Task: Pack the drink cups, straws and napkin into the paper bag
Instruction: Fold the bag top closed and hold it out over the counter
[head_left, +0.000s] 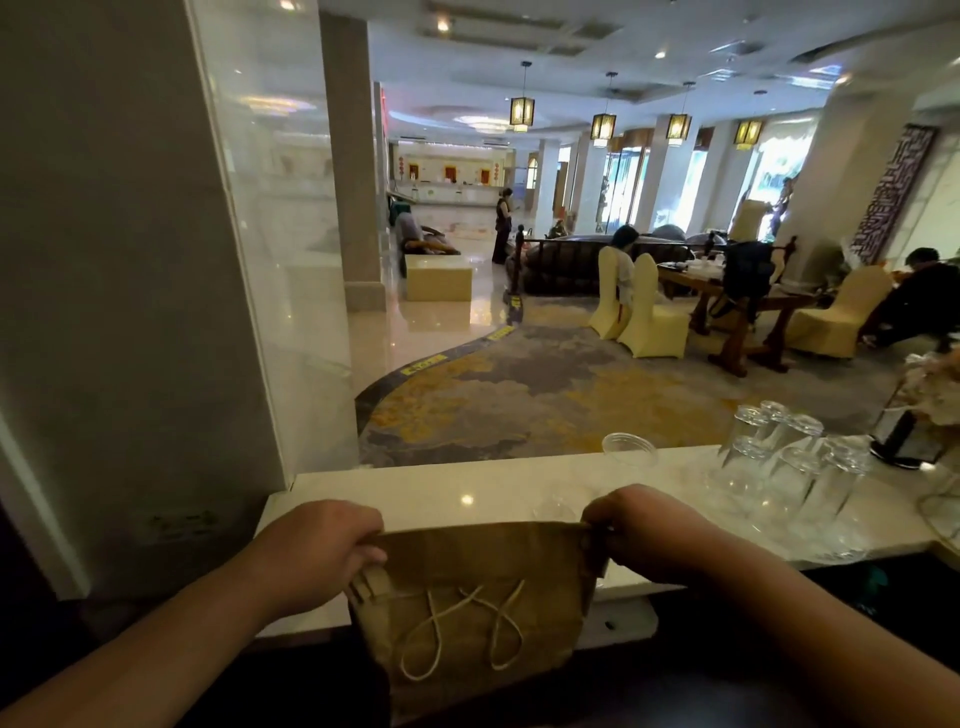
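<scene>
A brown paper bag (478, 597) with twine handles hangs over the near edge of the white counter (415, 488). My left hand (322, 551) grips its upper left corner and my right hand (639, 530) grips its upper right corner, holding the top edge stretched between them. A clear plastic drink cup (628, 449) stands at the counter's far edge, beyond my right hand. A second clear cup (558, 506) is faintly visible just behind the bag's top edge. No straws or napkin show in view.
Several upturned drinking glasses (795, 462) cluster on the counter at the right. A dark holder with flowers (904, 431) stands at the far right. A wide pillar (130, 312) rises at the left. Beyond lies a carpeted hall with tables, chairs and seated people.
</scene>
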